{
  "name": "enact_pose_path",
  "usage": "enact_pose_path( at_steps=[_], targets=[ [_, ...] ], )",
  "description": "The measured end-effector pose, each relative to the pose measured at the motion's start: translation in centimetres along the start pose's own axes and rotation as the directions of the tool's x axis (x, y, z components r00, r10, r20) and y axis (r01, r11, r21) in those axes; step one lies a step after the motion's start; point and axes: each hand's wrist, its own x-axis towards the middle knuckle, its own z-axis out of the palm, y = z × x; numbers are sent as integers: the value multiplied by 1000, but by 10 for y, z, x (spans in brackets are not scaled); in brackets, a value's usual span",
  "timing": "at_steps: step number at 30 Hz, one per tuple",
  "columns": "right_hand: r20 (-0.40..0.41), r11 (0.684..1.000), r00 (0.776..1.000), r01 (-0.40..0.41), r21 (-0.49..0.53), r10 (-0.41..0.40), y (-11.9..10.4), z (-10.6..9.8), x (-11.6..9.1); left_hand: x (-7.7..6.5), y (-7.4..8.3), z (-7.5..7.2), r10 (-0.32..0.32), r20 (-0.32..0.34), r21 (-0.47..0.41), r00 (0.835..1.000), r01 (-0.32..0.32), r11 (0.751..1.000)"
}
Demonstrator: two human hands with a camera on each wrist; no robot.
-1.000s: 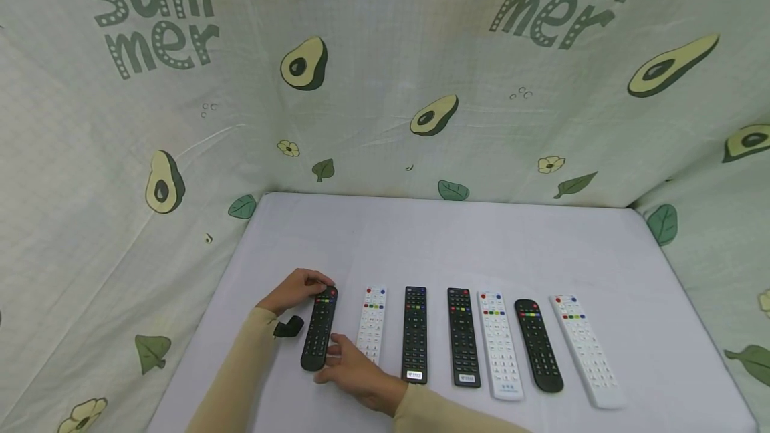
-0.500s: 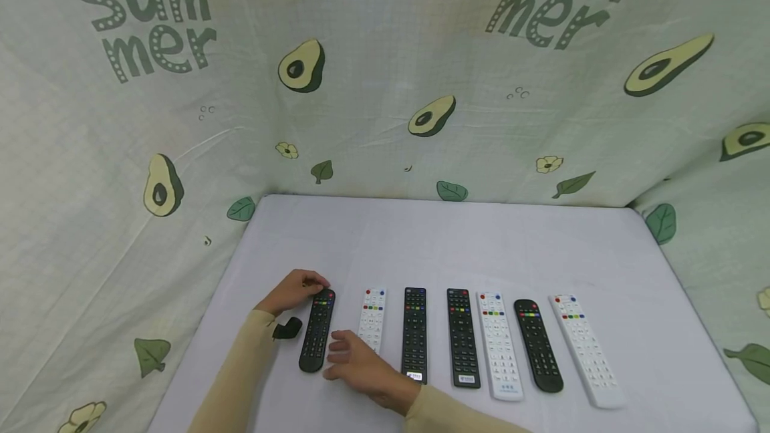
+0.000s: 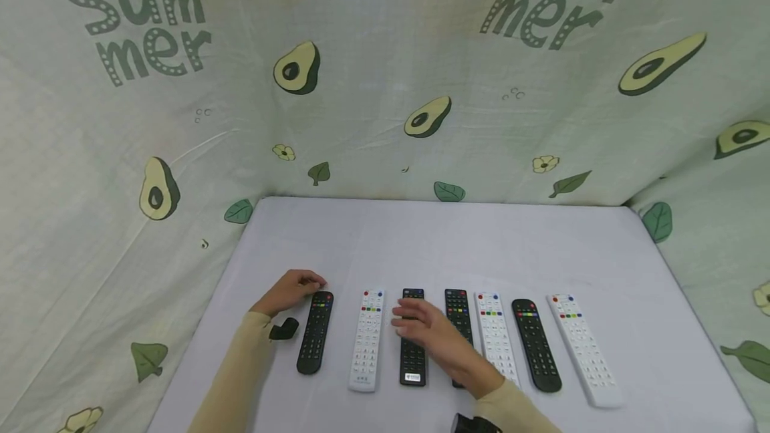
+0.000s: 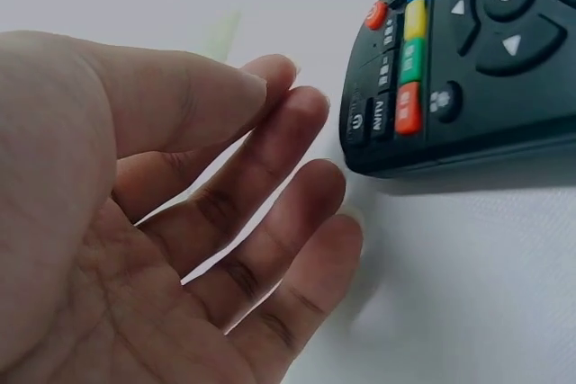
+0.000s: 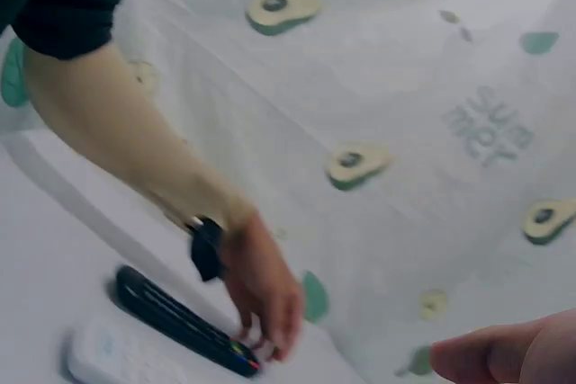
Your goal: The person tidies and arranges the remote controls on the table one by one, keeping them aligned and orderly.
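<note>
My left hand (image 3: 291, 293) is beside the top end of a black remote control (image 3: 315, 333) at the left end of a row. In the left wrist view its loosely bent fingers (image 4: 297, 213) are apart from that black remote control (image 4: 486, 60). To the right lies a white remote control (image 3: 365, 346). My right hand (image 3: 442, 339), fingers extended and holding nothing, hovers over the row, partly covering two black remote controls, one with a pale label (image 3: 413, 363) at its bottom. The right wrist view catches the left hand (image 5: 265, 285) by the leftmost remote.
Further right in the row lie a white remote control (image 3: 494, 326), a rounded black one (image 3: 537, 346) and another white one (image 3: 585, 353). They rest on a white-covered table (image 3: 445, 239). A curtain printed with avocados (image 3: 361, 52) stands behind and at both sides.
My right hand has moved away from the leftmost black remote, rightward over the middle of the row, uncovering the first white remote. The left hand has stayed near the black remote's top.
</note>
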Motion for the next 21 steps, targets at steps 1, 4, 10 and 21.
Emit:
enact_pose_path(
  at_steps=[1, 4, 10, 21],
  targets=[
    [-35, 1000, 999, 3, -6, -3, -3, -9, -3, -1, -1, -1, -3, -9, -2, 1000, 3, 1000],
    [-148, 999, 989, 22, -31, -26, -9, -35, -10, -3, -2, -6, -7, -44, -8, 999, 7, 1000],
    [-282, 990, 955, 55, -132, -91, -16, -87, -26, -5, -4, -13, -10, -127, -26, 992, 7, 1000],
    [-424, 887, 867, 45, -459, -263, -17, -183, -64, -9, -17, -15, -48, -290, -64, 956, 31, 997]
  ],
)
